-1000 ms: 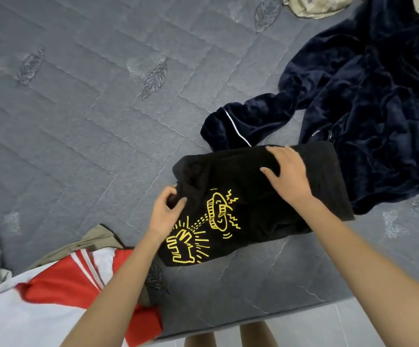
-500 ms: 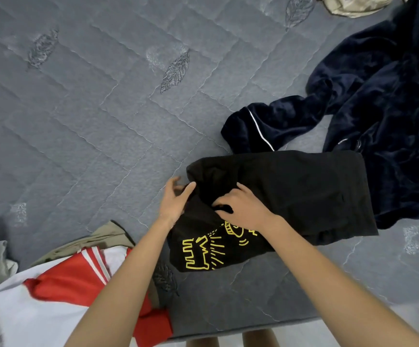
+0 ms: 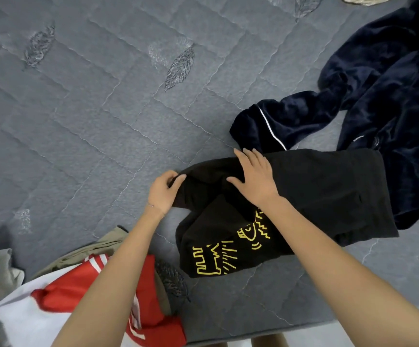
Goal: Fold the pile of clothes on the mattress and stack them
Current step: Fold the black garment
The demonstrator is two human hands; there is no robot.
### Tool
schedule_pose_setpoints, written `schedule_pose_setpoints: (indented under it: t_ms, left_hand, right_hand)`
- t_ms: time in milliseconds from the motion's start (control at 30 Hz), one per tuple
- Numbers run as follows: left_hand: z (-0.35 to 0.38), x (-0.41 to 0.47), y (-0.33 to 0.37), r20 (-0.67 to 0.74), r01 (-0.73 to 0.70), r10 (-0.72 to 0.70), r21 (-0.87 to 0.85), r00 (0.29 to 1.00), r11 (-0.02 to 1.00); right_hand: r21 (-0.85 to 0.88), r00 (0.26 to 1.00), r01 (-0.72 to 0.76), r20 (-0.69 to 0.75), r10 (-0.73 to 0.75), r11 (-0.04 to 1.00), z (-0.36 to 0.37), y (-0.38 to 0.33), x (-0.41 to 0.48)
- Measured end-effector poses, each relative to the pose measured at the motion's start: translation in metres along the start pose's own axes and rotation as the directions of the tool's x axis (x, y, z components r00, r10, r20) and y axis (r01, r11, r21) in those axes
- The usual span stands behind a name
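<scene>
Mattress (image 3: 98, 126), grey and quilted, is filling the view, its near edge running along the bottom. Navy garment (image 3: 391, 101), velvety and unfolded, is sprawling over the right side, one piped cuff reaching toward the middle. Shirt (image 3: 323, 196), black, is lying near the front edge, part-folded into a long band. Its right end is overlapping the navy garment and its left end is bunching into creases. Red-and-white top (image 3: 60, 311) is lying at lower left over a khaki piece (image 3: 95, 250), both apart from the shirt; whether they are folded, cannot tell.

Right hand (image 3: 256, 181) is lying flat on the shirt's upper left part, fingers straight and spread, pressing the cloth down. Left hand (image 3: 164, 194) is pinching the shirt's left edge, thumb and curled fingers clamped on a ridge of cloth. Yellow print (image 3: 228, 254) is showing on the near left flap, beside the right forearm.

Reading: the step in hand looks like squaring up the shirt's loose left end mid-fold, likely a sleeve or shoulder being turned in. The task seems well short of done, with the navy garment waiting untouched.

Next move is calling for the left hand to draw its edge across while the flat hand anchors the band, so the layers underneath are not dragged askew. After that comes a last fold and a lift to the stack.
</scene>
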State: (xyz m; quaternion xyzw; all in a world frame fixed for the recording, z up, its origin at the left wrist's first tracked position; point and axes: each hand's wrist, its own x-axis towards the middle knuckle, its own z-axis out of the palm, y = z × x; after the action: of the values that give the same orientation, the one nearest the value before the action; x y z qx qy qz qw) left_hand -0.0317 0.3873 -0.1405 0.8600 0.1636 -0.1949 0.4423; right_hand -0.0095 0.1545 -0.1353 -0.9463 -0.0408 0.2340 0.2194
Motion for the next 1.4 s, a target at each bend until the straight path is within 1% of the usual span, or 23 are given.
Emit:
schedule_pose_setpoints:
  t_ms: [67,133,167,233,267,300,367,433,467,533,600,667,733,833,933,1000,1067,1133,1167,1233,1300,1333,1400]
  left_hand:
    - [-0.006,-0.003,-0.004,0.095,-0.001,0.004,-0.031,0.995,1.000]
    - [-0.017,-0.004,-0.011,0.289,0.054,-0.042,-0.034,0.956,0.998]
    - [-0.022,-0.005,-0.019,0.362,0.044,-0.049,0.023,0.931,0.999]
    - [-0.031,-0.005,-0.033,0.395,-0.040,-0.016,0.132,0.918,0.990]
    - [-0.036,-0.004,-0.038,0.372,-0.054,0.013,0.100,0.928,0.994]
    - [-0.040,-0.003,-0.040,0.334,-0.039,0.029,0.023,0.942,0.999]
    - [-0.049,-0.002,-0.039,0.272,0.062,0.004,-0.232,0.962,0.971]
    - [-0.055,0.001,-0.035,0.228,0.147,-0.031,-0.512,0.973,0.847]
    - [-0.055,0.003,-0.032,0.223,0.197,-0.069,-0.623,0.972,0.757]
    - [-0.051,0.007,-0.026,0.166,0.232,-0.163,-0.675,0.973,0.700]
    - [-0.046,0.013,-0.018,-0.054,0.112,-0.173,-0.572,0.983,0.813]
    - [-0.041,0.021,-0.012,-0.284,-0.011,-0.144,-0.482,0.948,0.876]
    - [-0.034,0.028,-0.010,-0.360,0.000,-0.177,-0.439,0.916,0.898]
    - [-0.020,0.027,-0.018,-0.236,0.208,-0.287,-0.309,0.929,0.928]
    - [-0.015,0.016,-0.033,-0.189,0.296,-0.321,-0.152,0.928,0.943]
    - [-0.013,0.008,-0.044,-0.129,0.352,-0.370,-0.141,0.920,0.925]
    - [-0.010,-0.002,-0.050,-0.059,0.385,-0.407,-0.223,0.912,0.895]
    - [-0.006,-0.012,-0.048,0.013,0.398,-0.409,-0.260,0.912,0.879]
    - [-0.004,-0.016,-0.047,0.052,0.401,-0.402,-0.259,0.914,0.879]
    - [0.001,-0.024,-0.046,0.133,0.409,-0.389,-0.199,0.912,0.891]
    - [0.004,-0.034,-0.045,0.202,0.415,-0.397,-0.054,0.895,0.908]
    - [0.005,-0.039,-0.043,0.178,0.417,-0.411,-0.001,0.894,0.909]
    - [0.007,-0.048,-0.039,0.081,0.405,-0.401,-0.032,0.912,0.914]
  right_hand:
    - [-0.022,0.998,0.046,0.048,-0.045,0.999,0.002,-0.003,0.008]
    - [-0.041,0.989,0.116,0.092,-0.112,0.992,0.007,-0.009,0.014]
    - [-0.058,0.985,0.144,0.107,-0.137,0.988,0.010,-0.013,0.015]
    - [-0.117,0.979,0.180,0.115,-0.167,0.977,0.015,-0.018,0.020]
    - [-0.147,0.978,0.196,0.104,-0.182,0.969,0.017,-0.021,0.022]
    - [-0.162,0.977,0.208,0.084,-0.196,0.965,0.017,-0.023,0.025]
    - [-0.098,0.985,0.174,0.007,-0.174,0.980,0.015,-0.026,0.031]
    - [0.093,0.995,0.049,-0.089,-0.040,0.994,0.010,-0.030,0.037]
    - [0.191,0.992,-0.011,-0.123,0.035,0.981,0.007,-0.032,0.040]
    - [0.280,0.973,-0.060,-0.198,0.118,0.958,-0.001,-0.036,0.044]
    - [0.285,0.947,-0.037,-0.296,0.125,0.958,-0.007,-0.039,0.050]
    - [0.295,0.922,0.008,-0.373,0.108,0.955,-0.009,-0.039,0.058]
    - [0.273,0.917,0.028,-0.390,0.084,0.962,-0.007,-0.037,0.069]
    - [0.234,0.946,0.027,-0.319,0.050,0.972,-0.003,-0.036,0.072]
    - [0.225,0.953,0.138,-0.296,-0.068,0.964,0.000,-0.038,0.052]
    - [0.176,0.968,0.147,-0.228,-0.104,0.973,0.002,-0.044,0.035]
    - [0.009,0.993,0.091,-0.079,-0.090,0.996,0.005,-0.052,0.020]
    - [-0.206,0.994,0.086,0.078,-0.071,0.975,0.010,-0.059,0.009]
    - [-0.244,0.988,0.099,0.138,-0.066,0.965,0.013,-0.061,0.004]
    - [-0.138,0.978,0.098,0.197,-0.069,0.986,0.014,-0.061,-0.004]
    - [0.053,0.986,0.073,0.146,-0.080,0.996,0.012,-0.055,-0.011]
    - [0.111,0.991,0.070,0.107,-0.082,0.991,0.009,-0.051,-0.014]
    - [0.205,0.996,0.069,0.038,-0.078,0.976,0.000,-0.040,-0.020]
